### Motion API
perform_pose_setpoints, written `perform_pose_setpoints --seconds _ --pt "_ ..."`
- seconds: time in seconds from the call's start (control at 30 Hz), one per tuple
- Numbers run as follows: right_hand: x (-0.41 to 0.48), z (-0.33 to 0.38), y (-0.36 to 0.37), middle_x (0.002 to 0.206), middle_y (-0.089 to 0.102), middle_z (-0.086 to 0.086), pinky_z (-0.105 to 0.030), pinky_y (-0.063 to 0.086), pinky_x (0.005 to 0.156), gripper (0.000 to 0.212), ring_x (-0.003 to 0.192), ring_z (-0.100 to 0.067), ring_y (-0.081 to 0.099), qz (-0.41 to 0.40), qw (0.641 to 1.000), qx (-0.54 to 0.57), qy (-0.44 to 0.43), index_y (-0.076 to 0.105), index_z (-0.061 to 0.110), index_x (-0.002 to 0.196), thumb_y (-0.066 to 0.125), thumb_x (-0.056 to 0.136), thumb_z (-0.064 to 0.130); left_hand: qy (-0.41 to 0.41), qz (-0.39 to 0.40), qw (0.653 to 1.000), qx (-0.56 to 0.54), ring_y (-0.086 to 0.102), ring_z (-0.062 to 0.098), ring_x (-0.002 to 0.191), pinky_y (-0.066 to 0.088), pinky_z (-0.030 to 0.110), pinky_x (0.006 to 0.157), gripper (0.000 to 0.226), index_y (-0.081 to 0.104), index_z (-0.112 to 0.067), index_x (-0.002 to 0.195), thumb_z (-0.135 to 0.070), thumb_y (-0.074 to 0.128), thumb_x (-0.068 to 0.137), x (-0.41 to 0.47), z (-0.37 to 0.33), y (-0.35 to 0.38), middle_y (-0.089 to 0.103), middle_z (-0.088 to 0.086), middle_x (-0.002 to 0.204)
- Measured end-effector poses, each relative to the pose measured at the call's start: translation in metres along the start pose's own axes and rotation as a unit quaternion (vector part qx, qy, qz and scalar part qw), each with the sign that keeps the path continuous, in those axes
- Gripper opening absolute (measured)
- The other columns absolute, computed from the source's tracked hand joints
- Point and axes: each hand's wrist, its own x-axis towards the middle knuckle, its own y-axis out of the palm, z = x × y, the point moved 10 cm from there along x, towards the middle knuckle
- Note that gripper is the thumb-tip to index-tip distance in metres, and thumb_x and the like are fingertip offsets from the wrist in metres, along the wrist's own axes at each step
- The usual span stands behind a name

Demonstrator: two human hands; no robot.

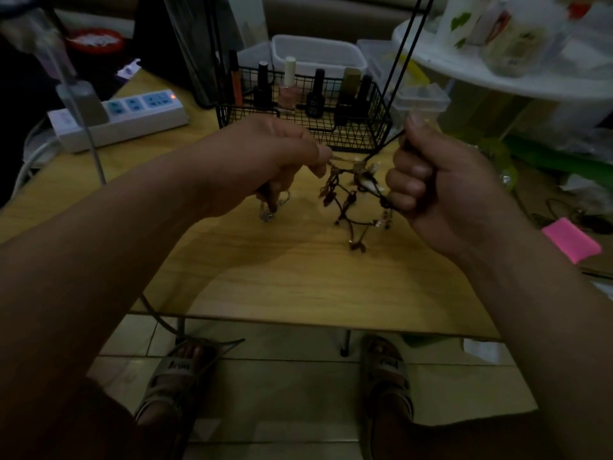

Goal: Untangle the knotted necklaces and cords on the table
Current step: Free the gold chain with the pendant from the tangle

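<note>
Tightly, 2 hands (282, 157) (428, 180) grip thin, beaded cords (346, 197).

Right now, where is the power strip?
In the head view, the power strip lies at the far left of the table, left of the black wire basket.

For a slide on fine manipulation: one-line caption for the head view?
The left hand and right hand grip a tangle of necklaces and cords between them over a wooden table.

Dark cords (348, 207), yellow wood-grain table (298, 277)
</note>
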Motion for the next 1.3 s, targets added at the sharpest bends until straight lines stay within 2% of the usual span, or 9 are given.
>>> perform_pose_setpoints --seconds 0.1,0.23,0.33,0.5,0.63,0.8,0.97,1.13,1.3 --pt "0.0 0.005 -0.006 0.064 0.038 0.006 -0.018 0.022 0.041 0.021 0.049 -0.006 0.03 0.021 0.999 -0.043 0.0 0.049 0.019 0.087 0.056 0.104 0.028 0.005 0.02 1.0 -0.023 0.044 0.012 0.055 0.038 0.029 0.052 0.019 0.067 -0.017 0.089 -0.028 0.058 0.103 -0.001 -0.002 0.004 0.041 -0.006 0.057" --pt "-0.005 0.018 -0.012 0.068 0.044 -0.001 -0.021 0.025 0.045 0.017 0.052 -0.01 0.036 0.03 0.98 -0.193 -0.024 0.056 0.013 0.091 0.066 0.096 0.026 -0.002 0.035 0.998 -0.047 0.035 0.013 0.052 0.027 0.027 0.046 0.018 0.065 -0.016 0.089 -0.024 0.057 0.104 0.001 0.0 0.008 0.037 -0.003 0.061" --pt "-0.01 0.016 -0.01 0.075 0.05 -0.014 -0.027 0.033 0.048 0.043 0.054 -0.014 0.043 0.051 0.939 -0.341 -0.015 0.066 0.004 0.1 0.077 0.073 0.036 -0.001 0.027 0.998 -0.05 0.033 0.011 0.051 0.028 0.022 0.045 0.025 0.062 -0.015 0.084 -0.026 0.056 0.105 0.004 -0.001 0.009 0.038 -0.004 0.06" --pt "-0.012 0.011 0.003 0.066 0.057 0.011 -0.028 0.04 0.063 0.025 0.061 -0.004 0.051 0.082 0.862 -0.499 -0.04 0.077 0.038 0.104 0.081 0.08 0.046 -0.027 0.048 0.999 -0.003 0.031 0.01 0.049 0.027 0.019 0.037 0.032 0.061 -0.016 0.086 -0.041 0.054 0.106 0.003 0.002 0.021 0.035 -0.006 0.056" --pt "-0.01 0.005 0.018 0.054 0.046 0.015 -0.019 0.032 0.051 0.009 0.054 -0.003 0.041 0.105 0.874 -0.47 -0.072 0.081 0.031 0.097 0.078 0.089 0.035 -0.024 0.047 0.999 -0.006 0.03 0.01 0.05 0.025 0.02 0.036 0.036 0.062 -0.016 0.087 -0.046 0.053 0.105 0.004 0.001 0.023 0.033 -0.006 0.057" --pt "-0.01 0.006 0.007 0.072 0.067 0.015 -0.01 0.042 0.058 0.008 0.062 0.007 0.055 0.079 0.917 -0.387 -0.061 0.077 0.016 0.093 0.071 0.095 0.02 -0.041 0.063 0.997 0.024 0.029 0.016 0.054 0.022 0.022 0.042 0.047 0.068 -0.006 0.101 -0.051 0.055 0.101 0.003 0.009 0.02 0.034 -0.002 0.062" --pt "-0.009 0.004 -0.001 0.105 0.074 -0.016 -0.026 0.033 0.054 0.025 0.067 -0.009 0.048 0.038 0.951 -0.305 -0.026 0.075 0.027 0.073 0.065 0.095 0.021 -0.015 0.084 0.996 0.013 0.037 0.01 0.054 0.029 0.026 0.048 0.018 0.066 -0.014 0.116 -0.009 0.059 0.099 0.004 0.005 0.023 0.046 -0.006 0.059" --pt "-0.007 -0.001 0.001 0.07 0.068 0.001 -0.021 0.032 0.046 0.02 0.057 -0.009 0.044 0.029 0.956 -0.291 -0.002 0.062 0.023 0.082 0.056 0.101 0.022 0.005 0.072 0.997 0.036 0.043 0.011 0.055 0.033 0.025 0.049 0.012 0.068 -0.013 0.107 -0.008 0.062 0.098 0.001 0.0 0.02 0.064 0.002 0.071" --pt "-0.003 0.0 -0.004 0.058 0.049 0.005 -0.018 0.029 0.043 0.017 0.048 -0.005 0.037 0.009 0.954 -0.301 -0.01 0.062 0.02 0.082 0.062 0.098 0.025 0.005 0.059 0.997 0.041 0.048 0.014 0.056 0.041 0.022 0.05 0.009 0.065 -0.008 0.108 -0.012 0.059 0.101 0.0 0.001 0.012 0.077 0.009 0.096"
